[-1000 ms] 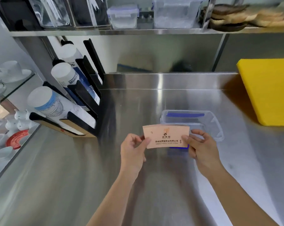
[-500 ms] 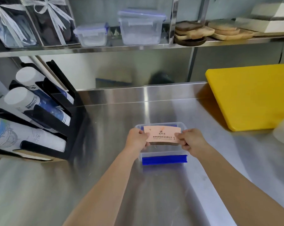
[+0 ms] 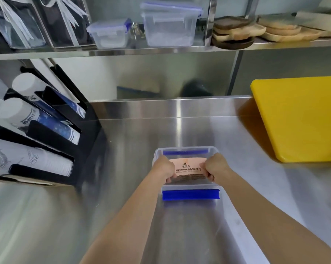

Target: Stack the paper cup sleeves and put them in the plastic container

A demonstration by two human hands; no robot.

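A stack of flat pink paper cup sleeves (image 3: 189, 169) with dark print is held inside the clear plastic container (image 3: 190, 187), which has blue clips at its near and far rims. My left hand (image 3: 164, 168) grips the stack's left end and my right hand (image 3: 216, 168) grips its right end, both fists low within the container walls. The stack's lower edges show as dark layered lines. Whether the stack touches the container floor is hidden.
The container stands on a steel counter (image 3: 122, 216). A black cup dispenser rack (image 3: 46, 134) with paper cups stands at the left. A yellow cutting board (image 3: 301, 117) lies at the right. The shelf (image 3: 160, 49) above carries lidded plastic boxes and wooden plates.
Both hands have carried the sleeve stack forward and down, from above the counter in front of the container into the container. The camera has tilted up and moved closer.
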